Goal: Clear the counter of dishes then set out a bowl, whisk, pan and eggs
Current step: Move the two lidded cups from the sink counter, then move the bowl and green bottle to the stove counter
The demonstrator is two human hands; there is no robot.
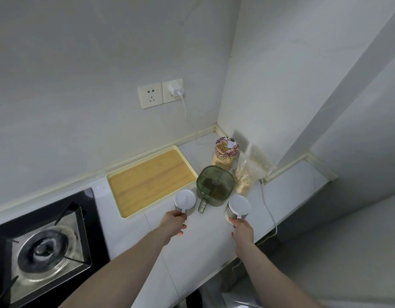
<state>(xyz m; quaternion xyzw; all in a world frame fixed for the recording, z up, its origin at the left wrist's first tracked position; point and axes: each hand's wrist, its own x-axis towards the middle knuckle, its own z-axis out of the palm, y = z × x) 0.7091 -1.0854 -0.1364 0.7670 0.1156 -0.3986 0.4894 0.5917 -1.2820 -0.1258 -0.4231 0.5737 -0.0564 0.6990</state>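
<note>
Two small white-lidded seasoning jars stand on the white counter [192, 241]. My left hand [173, 223] grips the handle of the left jar [184, 201], which stands at the front right corner of the tray. My right hand [242, 228] grips the handle of the right jar [238, 207]. Between the two jars sits a green translucent seasoning box [215, 185] with its handle pointing toward me. No bowl, whisk, pan or eggs are in view.
A cream tray with a wooden board [151, 180] lies against the back wall. A gas stove [43, 247] is at the left. A cartoon-lidded jar [226, 152] and a bag of grains [247, 174] fill the corner. A charger cable [270, 214] trails over the counter's right edge.
</note>
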